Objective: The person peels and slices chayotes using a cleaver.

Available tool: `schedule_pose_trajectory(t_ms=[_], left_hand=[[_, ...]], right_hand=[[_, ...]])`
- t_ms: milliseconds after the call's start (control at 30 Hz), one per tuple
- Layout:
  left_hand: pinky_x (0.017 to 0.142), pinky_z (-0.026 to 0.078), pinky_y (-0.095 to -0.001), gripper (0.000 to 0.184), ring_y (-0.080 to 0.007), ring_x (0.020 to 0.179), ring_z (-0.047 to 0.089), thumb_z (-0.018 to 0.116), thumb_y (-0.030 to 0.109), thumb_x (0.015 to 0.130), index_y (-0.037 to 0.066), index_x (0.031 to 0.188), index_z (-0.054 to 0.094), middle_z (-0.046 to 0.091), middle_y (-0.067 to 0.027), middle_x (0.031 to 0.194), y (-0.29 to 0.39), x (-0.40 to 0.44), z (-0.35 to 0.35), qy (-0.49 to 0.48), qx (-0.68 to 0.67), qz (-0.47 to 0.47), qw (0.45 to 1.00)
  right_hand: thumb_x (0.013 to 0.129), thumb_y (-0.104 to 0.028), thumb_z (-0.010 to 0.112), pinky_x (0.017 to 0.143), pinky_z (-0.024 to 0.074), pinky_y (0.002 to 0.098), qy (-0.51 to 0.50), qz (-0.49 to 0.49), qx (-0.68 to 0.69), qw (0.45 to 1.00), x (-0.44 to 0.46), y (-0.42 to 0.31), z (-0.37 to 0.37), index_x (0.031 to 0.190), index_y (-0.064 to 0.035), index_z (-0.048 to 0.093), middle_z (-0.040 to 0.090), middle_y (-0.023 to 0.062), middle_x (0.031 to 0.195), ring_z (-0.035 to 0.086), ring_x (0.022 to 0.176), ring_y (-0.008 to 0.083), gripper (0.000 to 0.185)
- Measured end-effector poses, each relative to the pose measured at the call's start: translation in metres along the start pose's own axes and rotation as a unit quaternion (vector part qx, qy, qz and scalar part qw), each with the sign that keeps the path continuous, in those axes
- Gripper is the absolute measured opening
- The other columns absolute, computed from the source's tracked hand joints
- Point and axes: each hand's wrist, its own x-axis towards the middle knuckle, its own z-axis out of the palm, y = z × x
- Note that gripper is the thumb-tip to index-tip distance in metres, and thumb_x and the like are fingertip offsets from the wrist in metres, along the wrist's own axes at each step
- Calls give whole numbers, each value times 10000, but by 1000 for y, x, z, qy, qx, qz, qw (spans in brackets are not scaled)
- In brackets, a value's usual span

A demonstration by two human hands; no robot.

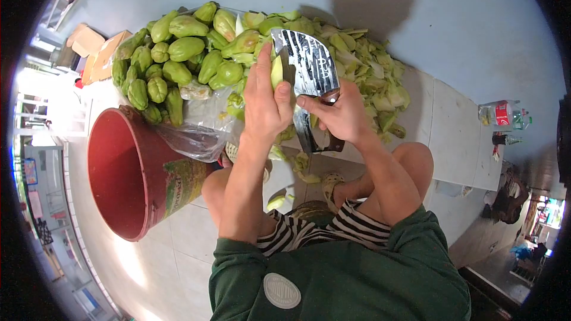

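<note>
My left hand [267, 98] is closed on a pale green piece of chayote [276, 72], its fingers along the far side and the thumb in front. My right hand [342, 110] grips a broad-bladed cleaver [309, 62] near the base of its blade. The blade is upright, wet and streaked, and its edge is beside the chayote piece; whether they touch I cannot tell. A pile of whole chayotes [185, 49] lies beyond my left hand. Behind the blade and to the right spreads a heap of cut chayote pieces [375, 80].
A red bucket [116, 172] lies tilted at the left, its mouth facing me. Clear plastic sheeting [199, 137] is under the whole chayotes. An opened cardboard box [104, 56] stands at the far left. Bottles [502, 115] lie at the right by the wall. Some scraps are between my feet.
</note>
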Motion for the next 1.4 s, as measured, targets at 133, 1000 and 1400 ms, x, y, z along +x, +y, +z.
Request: schedule_pose_trajectory(t_ms=[133,1000,1400], left_hand=[[791,483,-399,604,-369,886,595,316,422,1017,-55,1383,377,578,-255,1020,-8,6,-4,24,29,-11,999],[857,506,-451,638,-275,973,552,327,574,988,70,1379,340,560,-167,1056,1,5,3,236,-458,-173,839],[764,514,-337,571,-207,907,592,303,493,1025,7,1309,401,583,-128,1030,7,0,17,216,-470,-196,833]], right_hand=[[822,-174,759,396,393,232,0,56,63,996,-4,-12,-11,838,5,647,623,15,643,510,431,63,212],[838,-134,545,522,535,430,33,-285,-369,884,-34,6,49,944,-43,458,537,152,771,636,622,324,164],[850,-78,529,582,536,478,38,-246,-336,908,-19,-7,41,978,-23,432,579,204,788,647,684,401,170]])
